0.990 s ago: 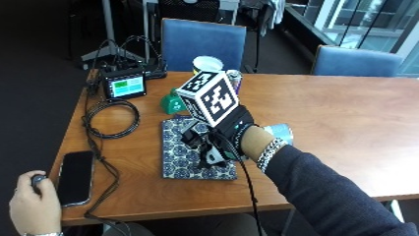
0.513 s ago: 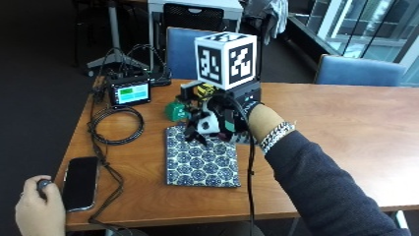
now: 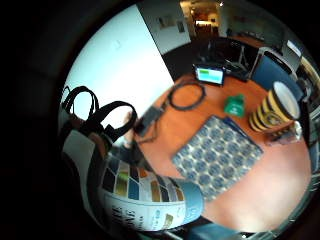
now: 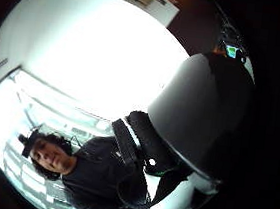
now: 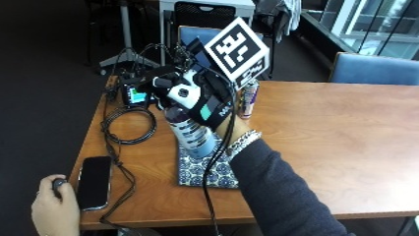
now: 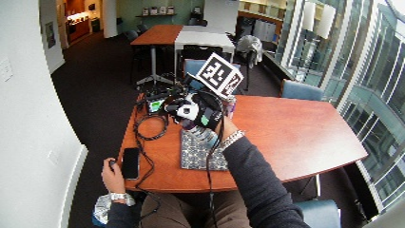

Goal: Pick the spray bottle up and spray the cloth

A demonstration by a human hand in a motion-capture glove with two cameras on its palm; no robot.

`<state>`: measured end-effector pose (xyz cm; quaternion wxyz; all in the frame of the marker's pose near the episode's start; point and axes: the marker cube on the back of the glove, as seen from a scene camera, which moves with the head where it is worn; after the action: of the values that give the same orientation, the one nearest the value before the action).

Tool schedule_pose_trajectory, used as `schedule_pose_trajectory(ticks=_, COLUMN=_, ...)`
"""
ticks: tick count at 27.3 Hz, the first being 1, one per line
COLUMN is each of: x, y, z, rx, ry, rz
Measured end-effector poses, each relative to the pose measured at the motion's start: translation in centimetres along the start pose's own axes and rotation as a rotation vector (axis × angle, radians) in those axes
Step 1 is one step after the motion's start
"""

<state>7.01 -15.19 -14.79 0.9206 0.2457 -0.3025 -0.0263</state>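
From the outside view, the gloved right hand is raised above the wooden table, fingers curled round the spray bottle, which hangs tilted over the patterned cloth; a phone lies by the table's near edge beside the bare left hand; a slim can stands behind the glove; blue chairs face the far side; the wide outside view shows dark carpet, a white wall and tall windows; the little finger side palm view shows the bottle's colourful label close by, with the cloth, a striped cup and a small screen on the table below.
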Motion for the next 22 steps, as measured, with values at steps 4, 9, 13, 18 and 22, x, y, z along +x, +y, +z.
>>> schedule_pose_trajectory(ticks=4, x=1.3, y=0.4, z=2.5, rx=0.222, ry=-0.177, rz=-0.015)
schedule_pose_trajectory(ticks=9, x=3.1, y=1.1, z=5.0, rx=0.432, ry=-0.296, rz=-0.016)
schedule_pose_trajectory(ticks=13, x=4.2, y=1.6, z=6.3, rx=0.494, ry=-0.285, rz=-0.024)
schedule_pose_trajectory(ticks=18, x=5.3, y=2.1, z=7.1, rx=0.505, ry=-0.255, rz=0.007)
schedule_pose_trajectory(ticks=22, x=5.4, y=2.0, z=7.3, rx=0.506, ry=-0.227, rz=-0.007)
